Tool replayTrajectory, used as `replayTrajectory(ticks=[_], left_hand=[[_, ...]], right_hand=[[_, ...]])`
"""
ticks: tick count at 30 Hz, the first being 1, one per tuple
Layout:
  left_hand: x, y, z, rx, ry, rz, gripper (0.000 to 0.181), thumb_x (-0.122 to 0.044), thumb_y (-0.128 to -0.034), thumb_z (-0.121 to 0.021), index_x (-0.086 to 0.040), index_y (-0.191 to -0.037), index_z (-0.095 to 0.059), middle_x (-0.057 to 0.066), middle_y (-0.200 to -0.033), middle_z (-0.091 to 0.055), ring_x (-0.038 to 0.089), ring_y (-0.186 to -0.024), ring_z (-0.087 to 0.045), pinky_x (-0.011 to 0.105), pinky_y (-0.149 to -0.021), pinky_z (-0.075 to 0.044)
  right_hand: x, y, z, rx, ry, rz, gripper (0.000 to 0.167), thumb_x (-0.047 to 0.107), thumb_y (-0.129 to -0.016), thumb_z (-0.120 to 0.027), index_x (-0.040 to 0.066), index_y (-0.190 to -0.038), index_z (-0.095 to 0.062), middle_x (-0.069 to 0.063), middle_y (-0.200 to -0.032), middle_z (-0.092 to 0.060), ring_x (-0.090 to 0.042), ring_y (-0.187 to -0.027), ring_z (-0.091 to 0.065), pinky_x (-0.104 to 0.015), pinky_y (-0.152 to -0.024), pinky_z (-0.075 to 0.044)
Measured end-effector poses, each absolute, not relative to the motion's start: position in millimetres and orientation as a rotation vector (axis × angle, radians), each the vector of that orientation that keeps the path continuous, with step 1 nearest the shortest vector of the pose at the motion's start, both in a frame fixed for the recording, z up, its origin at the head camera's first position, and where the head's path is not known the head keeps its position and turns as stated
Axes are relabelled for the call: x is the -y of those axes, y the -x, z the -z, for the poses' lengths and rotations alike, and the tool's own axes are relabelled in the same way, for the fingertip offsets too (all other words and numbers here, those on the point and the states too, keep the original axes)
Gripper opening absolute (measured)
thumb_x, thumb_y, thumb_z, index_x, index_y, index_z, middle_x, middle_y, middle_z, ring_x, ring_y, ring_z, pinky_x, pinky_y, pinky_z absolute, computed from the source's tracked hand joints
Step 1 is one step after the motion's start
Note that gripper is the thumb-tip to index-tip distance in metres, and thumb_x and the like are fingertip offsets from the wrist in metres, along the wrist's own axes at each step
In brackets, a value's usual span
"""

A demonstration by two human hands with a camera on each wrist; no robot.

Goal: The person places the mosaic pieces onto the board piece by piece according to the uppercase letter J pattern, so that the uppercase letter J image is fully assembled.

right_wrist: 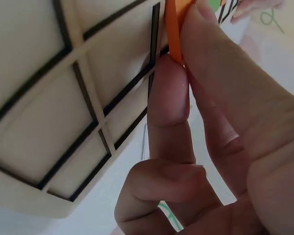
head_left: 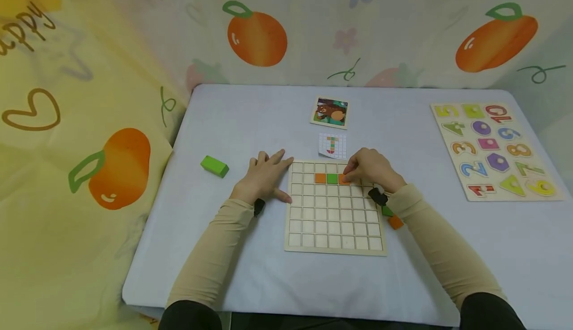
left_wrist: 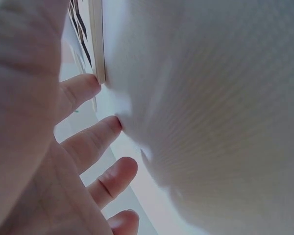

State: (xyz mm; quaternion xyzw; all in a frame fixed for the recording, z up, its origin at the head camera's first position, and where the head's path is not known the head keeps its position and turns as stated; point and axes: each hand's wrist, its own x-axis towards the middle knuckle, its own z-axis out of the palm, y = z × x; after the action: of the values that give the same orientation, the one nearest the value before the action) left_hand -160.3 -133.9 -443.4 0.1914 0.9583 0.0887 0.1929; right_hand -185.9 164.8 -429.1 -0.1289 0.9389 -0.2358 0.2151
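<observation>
A square wooden grid board [head_left: 335,215] lies on the table. In its second row sit an orange square tile [head_left: 320,178] and, beside it, a green tile [head_left: 332,178]. My right hand [head_left: 373,171] pinches another orange tile [right_wrist: 174,34] between thumb and finger, just right of the green one. Whether that tile is fully down in its cell I cannot tell. At the board's left edge rests my left hand [head_left: 261,178], fingers spread. The left wrist view shows a fingertip [left_wrist: 90,84] touching the board's side.
Left of the board lies a green block [head_left: 215,166]. Another green block [head_left: 387,211] and an orange block [head_left: 396,222] are partly under my right forearm. Behind the board are a small pattern card [head_left: 332,145] and a bear picture [head_left: 330,112]. A number-and-shape puzzle [head_left: 488,171] lies far right.
</observation>
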Motion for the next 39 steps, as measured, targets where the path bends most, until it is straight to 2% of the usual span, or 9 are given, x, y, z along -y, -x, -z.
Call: replayTrajectory(ticks=[7,10,17,23,27,30,33,39], left_hand=[[135,160,444,-2.690,-0.546,-0.248,0.117,-0.061,-0.0681,-0.086,-0.022,-0.164,-0.031,0.009,-0.176,-0.018,0.033,-0.127,-0.036,0.043,-0.094,-0.028],[134,160,445,-2.688,-0.541,-0.244,0.118,-0.061,-0.0681,-0.086,-0.023,-0.164,-0.030,0.008,-0.176,-0.017,0.033,-0.126,-0.035,0.043,-0.095,-0.028],[130,161,442,-2.683,-0.542,-0.258,0.117,-0.059,-0.0690,-0.087,-0.022,-0.164,-0.030,0.008,-0.176,-0.018,0.033,-0.128,-0.035,0.043,-0.096,-0.028],[131,160,441,-2.687,-0.524,-0.269,0.117,-0.057,-0.0677,-0.089,-0.022,-0.164,-0.032,0.009,-0.175,-0.019,0.032,-0.126,-0.036,0.043,-0.094,-0.027],[132,159,440,-2.682,-0.522,-0.273,0.117,-0.058,-0.0677,-0.089,-0.021,-0.164,-0.032,0.009,-0.175,-0.019,0.032,-0.123,-0.035,0.041,-0.091,-0.025],[132,160,440,-2.683,-0.520,-0.276,0.118,-0.058,-0.0676,-0.088,-0.022,-0.164,-0.032,0.009,-0.175,-0.019,0.032,-0.123,-0.035,0.041,-0.090,-0.024],[131,160,440,-2.686,-0.517,-0.276,0.118,-0.058,-0.0673,-0.088,-0.022,-0.164,-0.032,0.009,-0.175,-0.019,0.032,-0.123,-0.035,0.041,-0.091,-0.025],[131,159,440,-2.688,-0.522,-0.267,0.117,-0.059,-0.0677,-0.088,-0.022,-0.164,-0.032,0.009,-0.175,-0.019,0.033,-0.124,-0.036,0.042,-0.091,-0.026]], right_hand=[[-161,186,427,-2.613,0.312,0.577,0.018,0.030,-0.085,-0.085,0.014,-0.092,-0.083,-0.008,-0.098,-0.081,-0.027,-0.087,-0.071,-0.035,-0.069,-0.053],[-159,184,425,-2.619,0.317,0.550,0.018,0.030,-0.086,-0.084,0.014,-0.092,-0.084,-0.008,-0.098,-0.081,-0.026,-0.085,-0.070,-0.035,-0.067,-0.052],[-176,175,422,-2.668,0.341,0.610,0.023,0.029,-0.093,-0.077,0.008,-0.102,-0.083,-0.014,-0.107,-0.081,-0.029,-0.095,-0.071,-0.043,-0.083,-0.056],[-210,165,419,-2.666,0.295,0.607,0.023,0.029,-0.091,-0.079,0.008,-0.099,-0.084,-0.018,-0.113,-0.079,-0.032,-0.101,-0.069,-0.045,-0.082,-0.054],[-228,159,419,-2.614,0.268,0.578,0.022,0.029,-0.089,-0.081,0.010,-0.098,-0.084,-0.014,-0.104,-0.081,-0.030,-0.096,-0.070,-0.043,-0.079,-0.055],[-236,155,419,-2.572,0.246,0.572,0.023,0.030,-0.088,-0.082,0.009,-0.098,-0.083,-0.006,-0.088,-0.081,-0.021,-0.081,-0.070,-0.036,-0.071,-0.053],[-242,151,417,-2.542,0.240,0.548,0.022,0.030,-0.085,-0.084,0.009,-0.092,-0.082,0.001,-0.074,-0.077,-0.014,-0.069,-0.068,-0.031,-0.065,-0.047],[-247,142,418,-2.544,0.280,0.421,0.025,0.032,-0.076,-0.089,0.014,-0.085,-0.074,0.002,-0.079,-0.072,-0.016,-0.075,-0.062,-0.035,-0.071,-0.041]])
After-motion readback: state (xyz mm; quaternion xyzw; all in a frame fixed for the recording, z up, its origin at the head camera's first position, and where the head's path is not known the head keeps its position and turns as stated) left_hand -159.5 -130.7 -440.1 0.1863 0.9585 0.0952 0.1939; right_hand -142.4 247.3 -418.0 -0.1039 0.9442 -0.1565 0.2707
